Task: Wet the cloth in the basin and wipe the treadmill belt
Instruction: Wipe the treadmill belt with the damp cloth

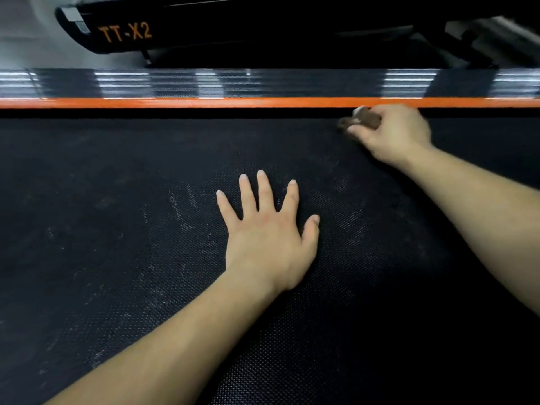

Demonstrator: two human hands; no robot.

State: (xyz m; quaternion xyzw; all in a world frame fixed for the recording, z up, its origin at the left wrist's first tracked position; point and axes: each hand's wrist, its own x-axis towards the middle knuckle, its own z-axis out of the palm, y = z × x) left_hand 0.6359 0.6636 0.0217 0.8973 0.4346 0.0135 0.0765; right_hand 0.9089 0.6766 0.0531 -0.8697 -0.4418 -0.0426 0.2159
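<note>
1. Head view looks down on the black, textured treadmill belt (pixel 117 229), which fills most of the frame and carries pale dusty streaks and smudges near its middle.
2. The left hand (pixel 268 238) lies palm-down on the belt, its fingers (pixel 264 188) straight and spread apart, holding nothing.
3. The right hand (pixel 391 133) reaches to the far edge of the belt, fingers curled and clamped around a bunched brownish cloth (pixel 362 118).
4. The cloth sticks out to the left of the fist, touches the belt, and sits just below the orange stripe (pixel 204 102) along the belt's far side; it is blurred.
5. Beyond the stripe runs a glossy ribbed side rail (pixel 175 83) with light reflections.
6. Behind it sits a black housing (pixel 204 24) with orange "TT-X2" lettering (pixel 125 32).
</note>
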